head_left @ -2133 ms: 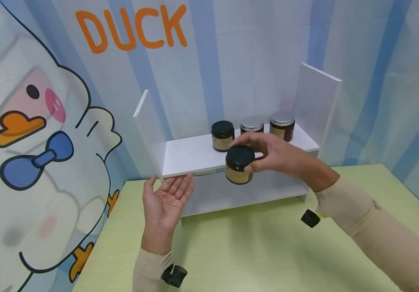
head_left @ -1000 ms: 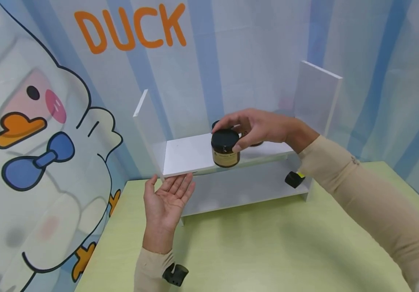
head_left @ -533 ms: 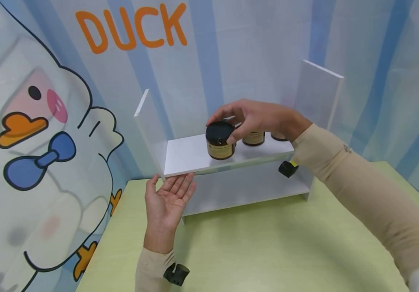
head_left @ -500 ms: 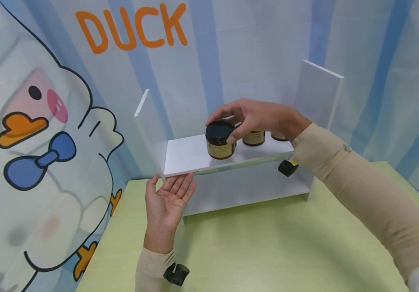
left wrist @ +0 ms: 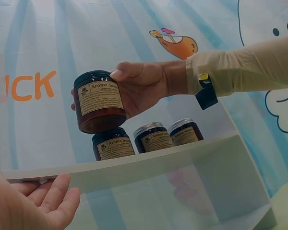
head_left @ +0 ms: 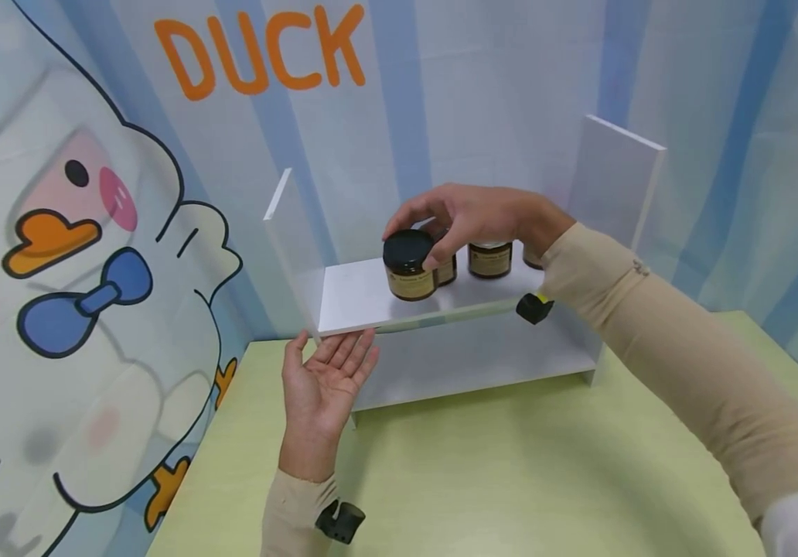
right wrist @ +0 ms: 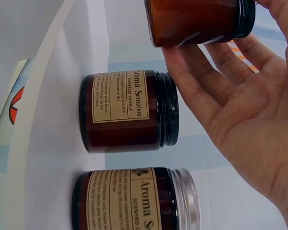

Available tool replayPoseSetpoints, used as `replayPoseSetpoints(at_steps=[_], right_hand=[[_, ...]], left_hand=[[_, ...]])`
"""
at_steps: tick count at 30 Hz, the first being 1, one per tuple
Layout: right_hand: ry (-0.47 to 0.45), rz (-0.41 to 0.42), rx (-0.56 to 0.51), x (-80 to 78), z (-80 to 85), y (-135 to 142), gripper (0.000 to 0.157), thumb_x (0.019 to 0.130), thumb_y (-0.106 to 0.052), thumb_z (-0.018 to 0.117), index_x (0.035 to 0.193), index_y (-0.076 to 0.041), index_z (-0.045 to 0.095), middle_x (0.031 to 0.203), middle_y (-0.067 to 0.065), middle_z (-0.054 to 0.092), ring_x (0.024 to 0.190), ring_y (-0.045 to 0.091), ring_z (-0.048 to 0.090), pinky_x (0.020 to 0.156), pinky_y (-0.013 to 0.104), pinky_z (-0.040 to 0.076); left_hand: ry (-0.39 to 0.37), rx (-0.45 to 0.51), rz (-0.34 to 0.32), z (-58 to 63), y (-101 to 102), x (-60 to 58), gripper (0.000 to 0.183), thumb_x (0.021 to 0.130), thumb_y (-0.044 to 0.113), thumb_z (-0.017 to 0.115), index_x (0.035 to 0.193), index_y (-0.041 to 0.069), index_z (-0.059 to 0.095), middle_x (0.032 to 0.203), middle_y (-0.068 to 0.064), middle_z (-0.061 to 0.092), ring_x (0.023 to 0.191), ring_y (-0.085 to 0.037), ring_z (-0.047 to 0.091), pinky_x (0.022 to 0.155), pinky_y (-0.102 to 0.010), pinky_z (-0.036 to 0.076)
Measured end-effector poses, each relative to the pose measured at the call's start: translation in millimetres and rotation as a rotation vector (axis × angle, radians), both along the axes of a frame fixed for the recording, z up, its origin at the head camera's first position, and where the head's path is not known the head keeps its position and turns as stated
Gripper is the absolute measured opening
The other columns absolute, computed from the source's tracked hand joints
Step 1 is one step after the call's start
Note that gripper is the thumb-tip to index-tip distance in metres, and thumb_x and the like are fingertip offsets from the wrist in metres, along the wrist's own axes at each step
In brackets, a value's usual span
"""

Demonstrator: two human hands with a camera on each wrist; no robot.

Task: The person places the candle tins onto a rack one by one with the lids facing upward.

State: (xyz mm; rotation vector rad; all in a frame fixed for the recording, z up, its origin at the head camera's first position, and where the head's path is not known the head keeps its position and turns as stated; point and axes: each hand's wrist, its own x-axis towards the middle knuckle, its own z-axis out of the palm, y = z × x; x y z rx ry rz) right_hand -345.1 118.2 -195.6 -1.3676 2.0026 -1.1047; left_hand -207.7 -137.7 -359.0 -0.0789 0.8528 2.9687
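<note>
My right hand (head_left: pixel 475 213) grips a scented candle (head_left: pixel 410 271), a brown glass jar with a black lid and a tan label. In the left wrist view this jar hangs above the white shelf (head_left: pixel 353 305), its base clear of the board. Just right of it stands another black-lidded candle (right wrist: pixel 129 110), partly behind my fingers in the head view. Two candles with silver lids (left wrist: pixel 153 138) follow farther right along the board. My left hand (head_left: pixel 322 391) is palm up, fingers extended, with the fingertips under the shelf's front left edge.
White side panels (head_left: pixel 615 174) rise at both ends of the shelf unit, and a lower board (head_left: pixel 475 356) runs beneath. The unit stands on a pale green table (head_left: pixel 510 464). Behind hangs a striped backdrop with a duck (head_left: pixel 114 309).
My right hand has carried the candle left and farther back, from in front of the shelf to over it. The left hand stays in place under the edge.
</note>
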Motion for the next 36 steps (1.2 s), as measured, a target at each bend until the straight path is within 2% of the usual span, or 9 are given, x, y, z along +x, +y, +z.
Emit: replayPoseSetpoints(at_steps=[3, 9, 29, 36], right_hand=[[-0.020, 0.003, 0.006, -1.8, 0.6, -2.6, 0.056, 0.088, -0.009, 0.080, 0.140, -0.010, 0.058, 0.140, 0.010, 0.058, 0.121, 0.032, 0.063, 0.100, 0.047, 0.053], [0.018, 0.016, 0.018, -6.0, 3.2, -10.6, 0.054, 0.088, -0.011, 0.079, 0.139, -0.012, 0.059, 0.139, 0.007, 0.059, 0.123, 0.030, 0.062, 0.097, 0.047, 0.054], [0.013, 0.033, 0.054, -23.7, 8.1, -30.2, 0.055, 0.087, -0.010, 0.081, 0.138, -0.013, 0.060, 0.138, 0.008, 0.059, 0.118, 0.031, 0.065, 0.096, 0.046, 0.055], [0.034, 0.048, 0.075, -30.7, 6.5, -36.3, 0.052, 0.089, -0.012, 0.080, 0.137, -0.013, 0.060, 0.139, 0.006, 0.058, 0.124, 0.026, 0.061, 0.098, 0.045, 0.054]], left_hand=[[-0.001, -0.005, 0.002, -0.3, 0.8, -0.2, 0.065, 0.108, 0.048, 0.036, 0.151, -0.001, 0.041, 0.151, -0.019, 0.045, 0.135, -0.033, 0.054, 0.118, -0.048, 0.040], [-0.002, -0.008, 0.003, -1.2, 2.7, 0.0, 0.065, 0.108, 0.048, 0.037, 0.151, -0.001, 0.041, 0.151, -0.020, 0.045, 0.133, -0.032, 0.056, 0.117, -0.048, 0.040], [0.010, -0.005, 0.008, -0.6, 7.2, -1.2, 0.066, 0.108, 0.047, 0.036, 0.154, -0.002, 0.036, 0.153, -0.021, 0.042, 0.140, -0.035, 0.048, 0.118, -0.049, 0.040], [0.008, 0.008, 0.004, -1.0, 8.1, -1.5, 0.067, 0.108, 0.047, 0.037, 0.154, -0.002, 0.036, 0.153, -0.021, 0.042, 0.140, -0.035, 0.049, 0.117, -0.049, 0.040]])
